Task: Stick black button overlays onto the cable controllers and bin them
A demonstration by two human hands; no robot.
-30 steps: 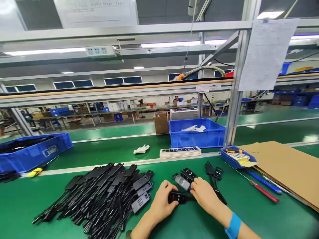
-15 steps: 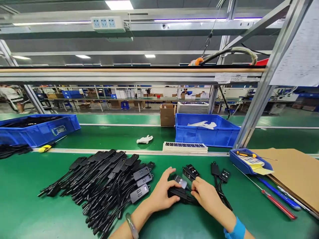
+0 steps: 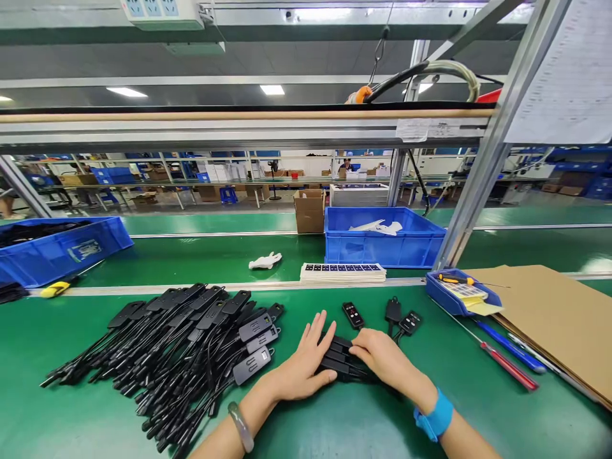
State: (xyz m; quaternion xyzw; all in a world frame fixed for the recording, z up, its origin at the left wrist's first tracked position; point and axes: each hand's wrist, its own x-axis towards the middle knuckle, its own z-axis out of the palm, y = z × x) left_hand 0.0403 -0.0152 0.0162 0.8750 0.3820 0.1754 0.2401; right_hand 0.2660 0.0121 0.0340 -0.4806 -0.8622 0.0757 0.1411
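Observation:
Several black cabled controllers lie side by side on the green table between my hands. My left hand is spread open, its fingers along their left ends. Over their right side, my right hand has its fingers curled together at the devices; what is between the fingertips is hidden. A controller with a keypad face lies just beyond them. Two more, one with its keypad up and one dark-faced, are behind my right hand. A large pile of cabled controllers covers the table on the left.
Blue bins stand at the left and back right. A label stack and white glove lie behind. At the right are a small blue tray, red screwdriver, blue pen and cardboard.
The view has tilted down and shifted right. The grey-faced device between my hands no longer shows its face; dark backs now lie in a row. My left fingers have straightened.

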